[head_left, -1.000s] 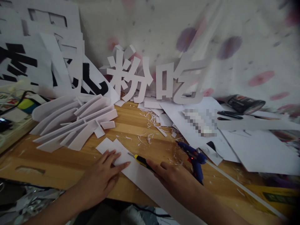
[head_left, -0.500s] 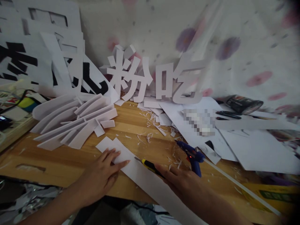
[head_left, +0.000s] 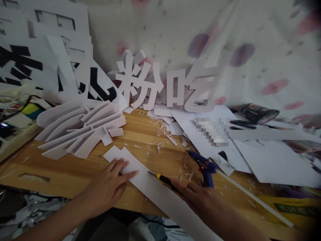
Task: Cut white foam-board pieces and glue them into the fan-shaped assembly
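A long white strip (head_left: 155,190) lies diagonally over the front edge of the wooden table. My left hand (head_left: 112,185) presses on its upper end with the fingers apart, beside a smaller white piece (head_left: 112,153). In my right hand (head_left: 198,197) is a yellow and black utility knife (head_left: 167,181), its blade tip at the strip's right edge. Just beyond that hand lies a blue glue gun (head_left: 204,165) with a white glue stick trailing from its back.
A white raised shape (head_left: 82,129) rests at the left. White cut-out characters (head_left: 140,82) stand at the back. White sheets (head_left: 273,164), a dark cylindrical container (head_left: 259,113) and a yellow packet (head_left: 291,209) are on the right. Paper scraps litter the middle.
My right hand and the knife have shifted slightly right and down along the strip. My left hand stays pressed in place.
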The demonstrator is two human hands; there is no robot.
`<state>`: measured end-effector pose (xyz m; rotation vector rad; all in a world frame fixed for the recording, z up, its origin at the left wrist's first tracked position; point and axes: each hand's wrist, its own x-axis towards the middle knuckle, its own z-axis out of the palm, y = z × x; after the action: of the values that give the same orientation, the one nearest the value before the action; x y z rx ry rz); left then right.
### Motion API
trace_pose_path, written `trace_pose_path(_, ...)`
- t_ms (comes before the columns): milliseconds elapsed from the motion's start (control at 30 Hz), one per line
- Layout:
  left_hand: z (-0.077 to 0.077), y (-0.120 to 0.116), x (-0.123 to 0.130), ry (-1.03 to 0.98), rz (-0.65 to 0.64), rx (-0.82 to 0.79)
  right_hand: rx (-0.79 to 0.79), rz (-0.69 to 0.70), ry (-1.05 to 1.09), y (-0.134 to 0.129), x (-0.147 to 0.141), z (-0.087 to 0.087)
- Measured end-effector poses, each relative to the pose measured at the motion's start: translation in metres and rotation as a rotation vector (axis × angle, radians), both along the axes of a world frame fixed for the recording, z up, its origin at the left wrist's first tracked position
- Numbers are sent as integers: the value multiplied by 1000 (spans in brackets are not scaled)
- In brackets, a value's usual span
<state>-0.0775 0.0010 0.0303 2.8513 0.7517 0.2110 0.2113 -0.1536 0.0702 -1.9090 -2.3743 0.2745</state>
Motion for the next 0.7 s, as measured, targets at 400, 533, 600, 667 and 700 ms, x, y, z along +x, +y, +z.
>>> trace_pose_path(400, -2, 0, -1, -18, -12, 41, -39, -153, 155, -23, 13, 11)
trace_pose_path(533, -6, 1, -3, -20, -28, 61, 55, -291, 67, -9, 7, -2)
trace_pose_path(600, -7, 1, -3, -26, -27, 63, 70, -356, -86, 9, 0, -11)
trace_pose_path(667, -6, 1, -3, -41, -21, 59, 91, -418, -204, 28, -7, -22)
trace_pose_path(700, -6, 1, -4, -50, -15, 54, 85, -423, -239, 37, -11, -28)
